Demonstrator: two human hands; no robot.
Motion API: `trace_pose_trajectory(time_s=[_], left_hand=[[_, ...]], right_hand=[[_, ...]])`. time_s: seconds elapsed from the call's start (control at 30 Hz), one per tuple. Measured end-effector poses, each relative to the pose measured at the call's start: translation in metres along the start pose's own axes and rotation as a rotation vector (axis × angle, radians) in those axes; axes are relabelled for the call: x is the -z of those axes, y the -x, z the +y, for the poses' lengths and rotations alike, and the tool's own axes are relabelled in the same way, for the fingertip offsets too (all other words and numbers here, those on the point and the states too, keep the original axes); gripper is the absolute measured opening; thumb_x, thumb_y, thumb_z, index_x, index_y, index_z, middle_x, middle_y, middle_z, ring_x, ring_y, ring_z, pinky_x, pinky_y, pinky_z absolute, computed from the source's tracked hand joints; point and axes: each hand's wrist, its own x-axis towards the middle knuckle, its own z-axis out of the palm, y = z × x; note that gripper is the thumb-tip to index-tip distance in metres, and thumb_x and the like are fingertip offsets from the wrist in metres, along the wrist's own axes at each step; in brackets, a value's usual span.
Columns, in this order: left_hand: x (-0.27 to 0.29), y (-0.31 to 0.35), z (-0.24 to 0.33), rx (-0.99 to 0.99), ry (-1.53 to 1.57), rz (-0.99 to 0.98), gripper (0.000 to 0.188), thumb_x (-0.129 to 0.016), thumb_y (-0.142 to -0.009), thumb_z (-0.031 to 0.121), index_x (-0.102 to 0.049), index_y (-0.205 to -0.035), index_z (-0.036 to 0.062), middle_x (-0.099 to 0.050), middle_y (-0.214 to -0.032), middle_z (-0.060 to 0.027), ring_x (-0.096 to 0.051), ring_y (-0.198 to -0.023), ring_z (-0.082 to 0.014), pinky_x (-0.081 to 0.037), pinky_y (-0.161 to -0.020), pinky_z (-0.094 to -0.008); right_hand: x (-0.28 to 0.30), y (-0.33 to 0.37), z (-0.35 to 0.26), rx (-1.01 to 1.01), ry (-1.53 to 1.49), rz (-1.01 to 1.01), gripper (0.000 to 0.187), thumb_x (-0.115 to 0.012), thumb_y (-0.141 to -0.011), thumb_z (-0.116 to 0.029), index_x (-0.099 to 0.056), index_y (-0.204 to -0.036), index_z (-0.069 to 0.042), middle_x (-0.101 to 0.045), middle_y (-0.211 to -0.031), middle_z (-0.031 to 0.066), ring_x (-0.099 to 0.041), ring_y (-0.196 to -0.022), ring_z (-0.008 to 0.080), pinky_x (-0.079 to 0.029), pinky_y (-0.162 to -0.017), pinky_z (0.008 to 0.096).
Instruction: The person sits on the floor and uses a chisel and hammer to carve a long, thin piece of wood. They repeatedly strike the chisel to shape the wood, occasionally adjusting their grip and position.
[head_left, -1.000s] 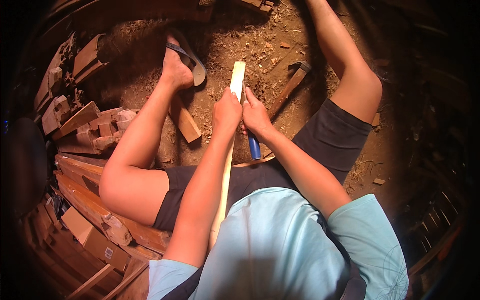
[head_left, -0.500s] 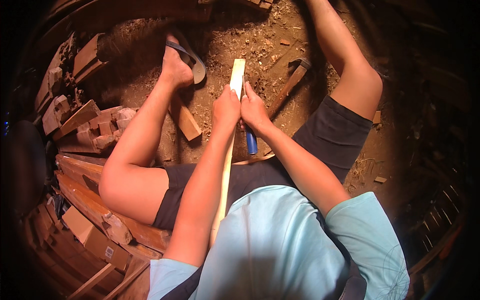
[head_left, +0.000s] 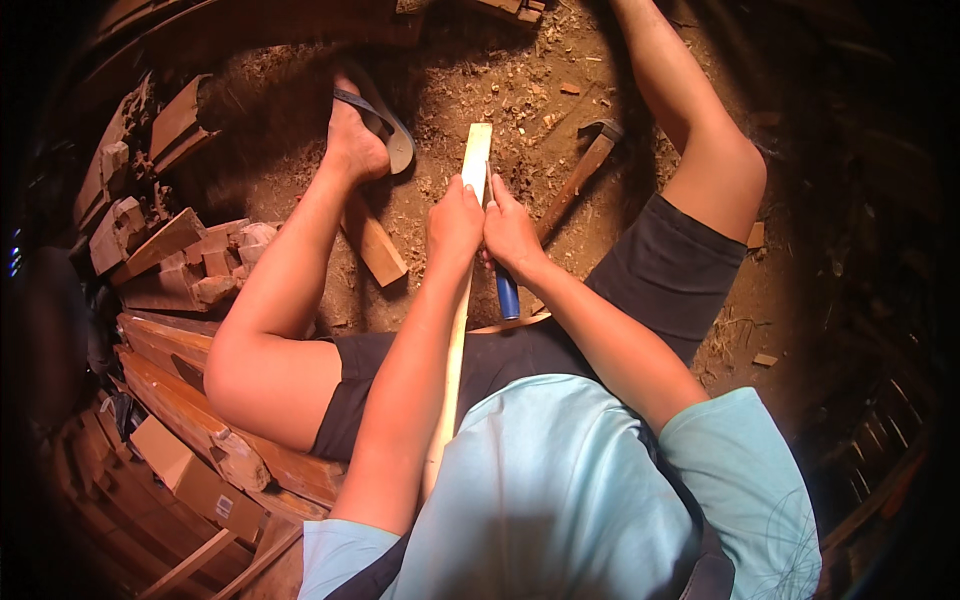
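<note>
A long pale wooden strip (head_left: 479, 146) runs from beside my torso out between my legs. My left hand (head_left: 456, 222) is closed around it, thumb on top, a little short of its far end. Against the strip's right side, my right hand (head_left: 511, 232) grips a blue-handled bladed tool (head_left: 508, 298). Its handle points back toward me, and a narrow strip of its blade shows along the wood's edge beyond my fingers. Most of the blade and the upper handle are hidden by my right hand. Both hands are side by side, nearly touching.
On the dirt floor (head_left: 530, 90), strewn with shavings, lies a wooden-handled tool (head_left: 576, 186) with a curved metal head. A short wooden block (head_left: 374, 243) lies near my left foot. Timber offcuts (head_left: 205, 255) and a cardboard box (head_left: 215, 500) are on the left.
Very little differs. The whole view has shifted slightly, and the blue handle's end sits a touch nearer to me. Both hands keep the same grip.
</note>
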Motion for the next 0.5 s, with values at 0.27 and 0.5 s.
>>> trace_pose_trajectory(time_s=[0.27, 0.5], left_hand=[[0.001, 0.002, 0.007, 0.030, -0.014, -0.013, 0.033, -0.040, -0.098, 0.028, -0.054, -0.123, 0.0105, -0.066, -0.095, -0.0250, -0.064, -0.091, -0.0441, -0.049, -0.080, -0.0514], [0.015, 0.006, 0.021, 0.120, 0.129, -0.091, 0.030, -0.039, -0.099, 0.029, -0.056, -0.113, 0.0081, -0.066, -0.087, -0.0244, -0.066, -0.086, -0.0411, -0.051, -0.076, -0.0504]], right_hand=[[0.004, -0.024, -0.003, 0.003, -0.075, 0.017, 0.054, -0.032, -0.099, -0.016, -0.021, -0.152, -0.011, -0.057, -0.067, 0.0105, -0.051, -0.042, 0.0165, -0.046, -0.038, 0.0329], [-0.003, -0.009, 0.003, -0.064, -0.181, -0.028, 0.053, -0.029, -0.101, -0.016, -0.018, -0.153, -0.013, -0.053, -0.064, 0.0061, -0.047, -0.041, 0.0124, -0.043, -0.036, 0.0297]])
